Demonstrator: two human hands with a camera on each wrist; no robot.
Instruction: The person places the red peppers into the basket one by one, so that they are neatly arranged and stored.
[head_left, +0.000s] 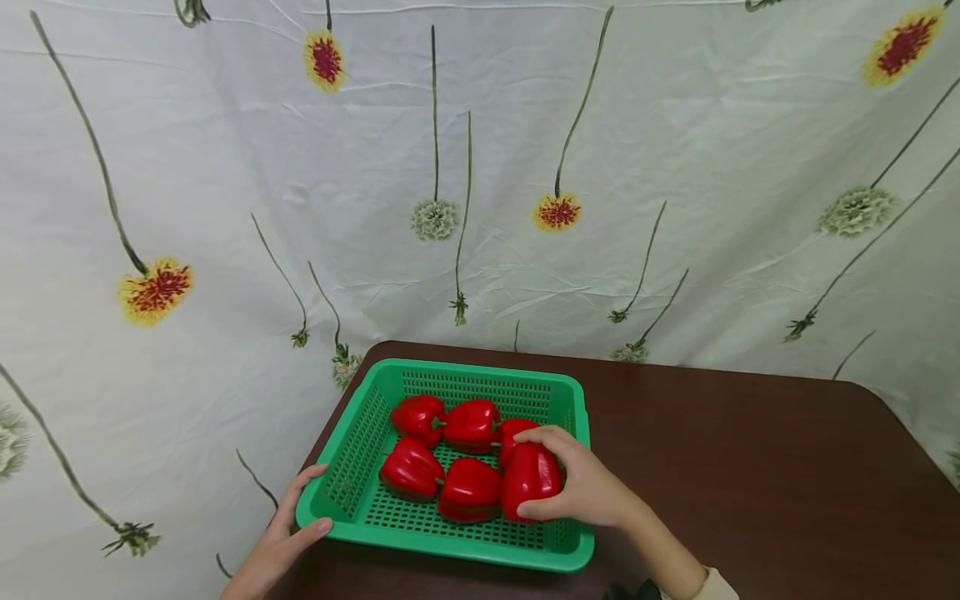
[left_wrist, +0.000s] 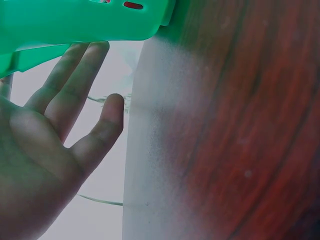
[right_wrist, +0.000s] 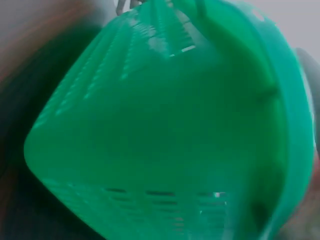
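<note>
A green plastic basket (head_left: 450, 537) with slotted sides holds several glossy red bell peppers, among them one at the front middle (head_left: 470, 490) and one at the back left (head_left: 417, 417). My right hand (head_left: 581, 483) reaches over the basket's right side and grips a red bell pepper (head_left: 531, 477) between thumb and fingers. Another pepper (head_left: 512, 433) is partly hidden behind that hand. At the basket's left front corner, my left hand (head_left: 281, 537) touches the rim with fairly straight fingers. The left wrist view shows this hand (left_wrist: 60, 120) below the green rim (left_wrist: 100, 22). The basket wall (right_wrist: 160, 125) fills the right wrist view, blurred.
The basket stands at the left end of a dark brown wooden table (head_left: 720, 450). The tabletop runs on to the right. Behind and to the left hangs a pale cloth (head_left: 360, 167) printed with flowers. A small dark object (head_left: 633, 591) shows at the bottom edge by the right sleeve.
</note>
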